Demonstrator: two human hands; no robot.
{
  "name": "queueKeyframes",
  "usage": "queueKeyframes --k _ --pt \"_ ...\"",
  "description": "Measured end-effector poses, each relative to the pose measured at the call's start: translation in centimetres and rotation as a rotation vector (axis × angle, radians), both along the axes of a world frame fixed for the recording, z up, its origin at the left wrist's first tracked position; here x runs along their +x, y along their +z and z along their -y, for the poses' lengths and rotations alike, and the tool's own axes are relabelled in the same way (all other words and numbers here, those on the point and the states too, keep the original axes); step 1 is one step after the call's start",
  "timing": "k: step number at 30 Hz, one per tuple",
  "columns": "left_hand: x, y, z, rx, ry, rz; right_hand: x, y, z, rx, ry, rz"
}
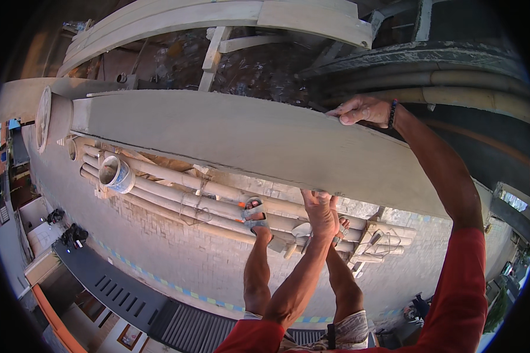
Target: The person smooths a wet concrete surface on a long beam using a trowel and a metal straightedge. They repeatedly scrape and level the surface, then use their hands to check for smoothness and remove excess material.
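A long band of smooth grey plaster (218,135) stretches across in front of me, its edges sharp along the top and bottom. At its upper edge, right of the middle, my right hand (365,110) is closed, thumb and fingers pinched together; what they hold, if anything, is too small to name. A dark beaded bracelet (393,114) circles that wrist. My left hand (321,213) reaches up to the lower edge, fingers bent and closed against it. Whatever sits within those fingers is hidden.
My sandalled feet stand on bamboo poles (182,203) lashed together high above a paved street (176,259). A mortar-stained bucket (116,175) rests on the poles at left. Timber boards (312,17) and thick bamboo (477,97) run beyond the plaster. A dark gate (118,288) stands below.
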State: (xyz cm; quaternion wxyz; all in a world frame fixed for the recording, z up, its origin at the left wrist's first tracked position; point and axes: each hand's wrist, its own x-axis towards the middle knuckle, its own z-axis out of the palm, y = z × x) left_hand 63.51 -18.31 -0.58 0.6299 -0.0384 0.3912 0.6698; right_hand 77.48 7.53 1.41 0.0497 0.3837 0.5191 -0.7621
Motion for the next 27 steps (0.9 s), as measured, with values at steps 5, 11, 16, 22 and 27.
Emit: queueKeyframes --k 5,11,16,22,27 --pt "0.05 0.04 0.12 -0.021 -0.002 -0.020 -0.12 -0.07 0.01 0.044 -0.001 0.014" --pt "-0.12 -0.21 0.21 -0.022 -0.017 -0.017 -0.32 0.07 -0.01 0.075 -0.004 0.001" --pt "-0.14 -0.26 0.31 -0.061 -0.027 -0.063 -0.29 -0.16 0.19 0.084 -0.016 -0.062" --pt "-0.33 -0.54 0.17 -0.020 -0.080 -0.107 -0.31 -0.70 0.62 0.092 -0.062 -0.071" --pt "-0.40 -0.42 -0.05 0.000 -0.091 -0.122 -0.49 0.13 0.72 0.074 -0.075 -0.090"
